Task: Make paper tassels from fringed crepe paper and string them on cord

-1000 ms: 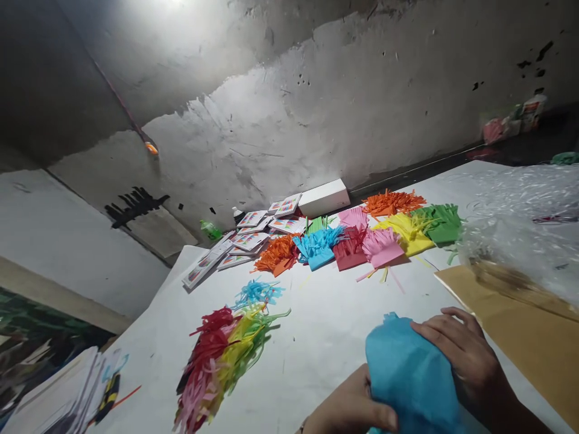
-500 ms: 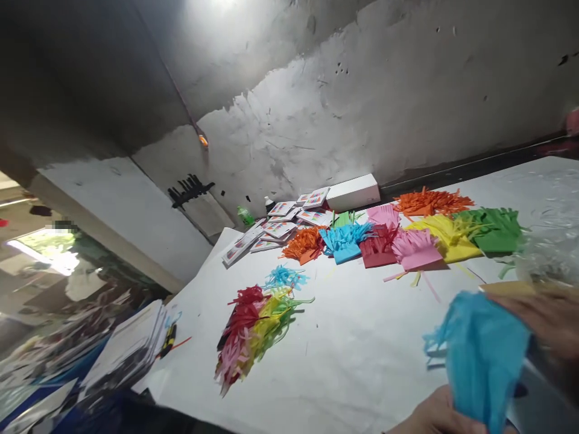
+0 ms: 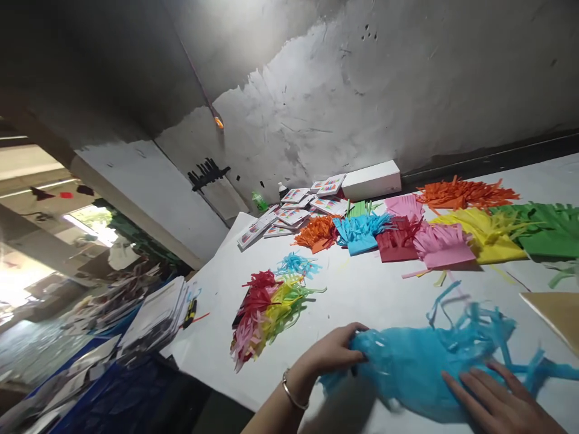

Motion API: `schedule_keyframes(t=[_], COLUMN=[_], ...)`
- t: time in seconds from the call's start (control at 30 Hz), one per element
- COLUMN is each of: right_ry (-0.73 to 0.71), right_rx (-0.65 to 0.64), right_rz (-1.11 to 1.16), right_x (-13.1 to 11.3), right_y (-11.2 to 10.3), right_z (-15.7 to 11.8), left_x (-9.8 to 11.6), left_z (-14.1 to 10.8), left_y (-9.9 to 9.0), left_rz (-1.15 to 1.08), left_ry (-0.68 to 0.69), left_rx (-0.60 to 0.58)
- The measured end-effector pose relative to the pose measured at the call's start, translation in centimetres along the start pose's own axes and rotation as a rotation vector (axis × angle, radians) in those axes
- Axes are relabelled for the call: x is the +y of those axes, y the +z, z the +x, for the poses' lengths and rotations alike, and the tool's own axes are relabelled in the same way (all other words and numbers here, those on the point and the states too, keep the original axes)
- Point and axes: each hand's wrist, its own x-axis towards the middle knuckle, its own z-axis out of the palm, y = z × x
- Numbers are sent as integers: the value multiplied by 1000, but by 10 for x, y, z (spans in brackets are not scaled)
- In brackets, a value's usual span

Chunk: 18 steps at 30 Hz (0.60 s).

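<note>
A blue fringed tissue paper bundle lies over the white table at the lower right, its loose strips trailing off to the right. My left hand, with a bangle at the wrist, has thumb and fingers pinched on the bundle's left end. Flat on its near right side rests my right hand, fingers spread and pressing on the paper. To the left is a pile of red, pink and yellow fringed paper. A small heap of blue strips sits just behind that pile.
Fringed paper bundles in several colours, such as yellow and dark red, line the table's back. Printed packets and a white box stand near the wall. A yellow-black cutter lies by stacked sheets.
The blue paper, held up at the right before, has come down onto the table and stretches sideways. My left hand has moved to its left end, and my right hand now lies on top.
</note>
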Motion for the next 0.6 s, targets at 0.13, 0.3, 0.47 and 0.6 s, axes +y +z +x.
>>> schedule_keyframes(t=[0.13,0.3,0.47,0.6], right_ry=[62,108,171,157], right_rx=[40,-90,-214,-205], right_rz=[92,152,258,248], right_x=[-17,-12,-6,-2], right_y=[3,-11,-29,-39], right_z=[12,27,43,52], left_x=[1,-12,-33,-32], left_z=[-10,-3,21,22], left_y=[19,89,126,118], left_rz=[205,559,691,563], left_ry=[139,643,799,771], left_rx=[288,299,450,429])
